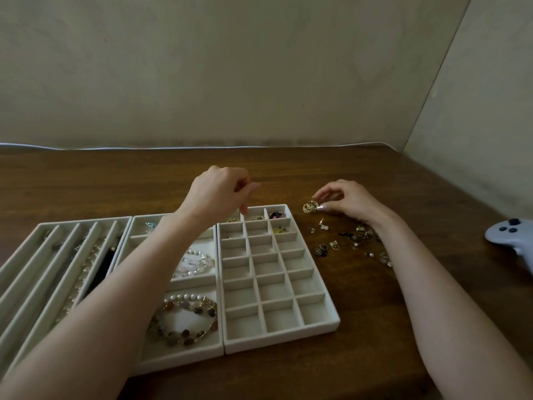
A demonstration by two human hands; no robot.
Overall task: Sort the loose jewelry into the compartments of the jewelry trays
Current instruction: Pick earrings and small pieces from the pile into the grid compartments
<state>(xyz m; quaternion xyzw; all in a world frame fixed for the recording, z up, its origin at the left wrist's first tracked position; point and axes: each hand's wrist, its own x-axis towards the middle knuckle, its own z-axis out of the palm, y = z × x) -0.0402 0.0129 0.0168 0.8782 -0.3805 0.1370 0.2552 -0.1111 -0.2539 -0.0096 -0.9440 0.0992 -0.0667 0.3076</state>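
The right hand (350, 201) pinched a gold earring (310, 207) down at the table (375, 327), just past the far right corner of the grid tray (281, 340), near the loose jewelry (346, 241). The left hand (219, 193) hung curled over the tray's far row; I could not tell if it held anything.

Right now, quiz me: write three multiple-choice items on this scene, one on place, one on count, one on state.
1. The loose jewelry pile lies: A in a bowl; B on the table right of the grid tray; C on a plate.
2. The trays side by side number: A two; B five; C three.
3. The right hand: A lies flat; B holds a pen; C pinches a gold earring.
Answers: 1 B, it sits on bare wood beside the tray. 2 C, three rims abut. 3 C, the earring sits in its pinch.
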